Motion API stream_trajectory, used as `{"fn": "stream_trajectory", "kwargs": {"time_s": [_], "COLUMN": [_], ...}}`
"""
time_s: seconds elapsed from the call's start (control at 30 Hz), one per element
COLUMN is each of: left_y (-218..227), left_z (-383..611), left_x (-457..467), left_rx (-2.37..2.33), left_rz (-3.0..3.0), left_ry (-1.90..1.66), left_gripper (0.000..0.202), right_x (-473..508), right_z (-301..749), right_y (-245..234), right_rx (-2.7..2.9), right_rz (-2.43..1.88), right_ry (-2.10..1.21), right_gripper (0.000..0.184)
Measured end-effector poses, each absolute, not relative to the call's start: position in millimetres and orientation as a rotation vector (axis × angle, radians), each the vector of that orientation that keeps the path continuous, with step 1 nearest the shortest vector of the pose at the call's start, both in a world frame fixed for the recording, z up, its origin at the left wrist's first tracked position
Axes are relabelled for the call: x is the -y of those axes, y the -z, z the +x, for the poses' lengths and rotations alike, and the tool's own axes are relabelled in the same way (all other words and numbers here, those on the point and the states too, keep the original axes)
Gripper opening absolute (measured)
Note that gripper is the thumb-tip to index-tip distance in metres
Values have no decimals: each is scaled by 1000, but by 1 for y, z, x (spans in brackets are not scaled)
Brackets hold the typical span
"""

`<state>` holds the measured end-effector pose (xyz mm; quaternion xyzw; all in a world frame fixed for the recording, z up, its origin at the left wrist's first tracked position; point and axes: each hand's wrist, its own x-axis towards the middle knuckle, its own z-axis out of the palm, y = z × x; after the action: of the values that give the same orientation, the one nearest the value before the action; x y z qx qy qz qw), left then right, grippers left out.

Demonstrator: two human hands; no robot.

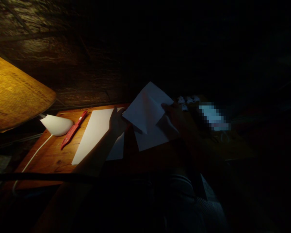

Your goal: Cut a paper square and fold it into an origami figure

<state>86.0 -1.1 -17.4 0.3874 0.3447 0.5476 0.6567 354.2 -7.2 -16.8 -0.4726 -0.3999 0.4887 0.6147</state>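
A folded sheet of white paper [142, 105] is held up over the wooden table, its top corner pointing away from me and a crease running through it. My left hand [117, 123] grips the paper's left corner. At its right edge, my right hand [173, 113] pinches it, with the fingers in shadow. Below the held paper a further white flap or sheet [151, 139] shows; whether it is joined cannot be made out. White paper [94, 132] lies flat under and beside my left forearm.
A red knife [74, 131] lies left of the flat paper, by the white lamp base [57, 124] and its cord. A glowing lampshade [16, 97] hangs over the left. Several small pale folded pieces [184, 102] and a bright blurred-out rectangle [214, 116] are at the right.
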Motion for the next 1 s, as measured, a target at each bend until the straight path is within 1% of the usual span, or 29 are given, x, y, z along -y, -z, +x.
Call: {"fn": "stream_trajectory", "kwargs": {"time_s": [0.1, 0.17, 0.33, 0.47, 0.53, 0.67, 0.87, 1.0], "left_y": [20, 26, 41, 44, 42, 36, 28, 24], "left_z": [94, 100, 103, 96, 95, 96, 93, 87], "left_x": [4, 6, 3, 1, 2, 5, 2, 1], "left_rx": [-652, -660, -1030, -1186, -1209, -1193, -1048, -1031], "left_rz": [979, 1044, 1043, 1118, 1160, 1136, 1018, 932], "left_ry": [-1156, -1146, -1391, -1511, -1510, -1493, -1458, -1411], "left_gripper": [65, 70, 55, 46, 42, 42, 42, 43], "right_x": [7, 10, 17, 13, 11, 9, 6, 3], "right_z": [351, 348, 344, 345, 345, 347, 356, 360], "right_y": [19, 18, 19, 25, 27, 24, 24, 33], "right_rx": [878, 876, 964, 1098, 1154, 1109, 1174, 1288], "right_rz": [-1065, -1053, -1126, -1290, -1328, -1232, -1218, -1256], "right_ry": [-1131, -1153, -1227, -1009, -935, -946, -955, -938], "right_gripper": [26, 27, 37, 23, 24, 29, 18, 16]}}
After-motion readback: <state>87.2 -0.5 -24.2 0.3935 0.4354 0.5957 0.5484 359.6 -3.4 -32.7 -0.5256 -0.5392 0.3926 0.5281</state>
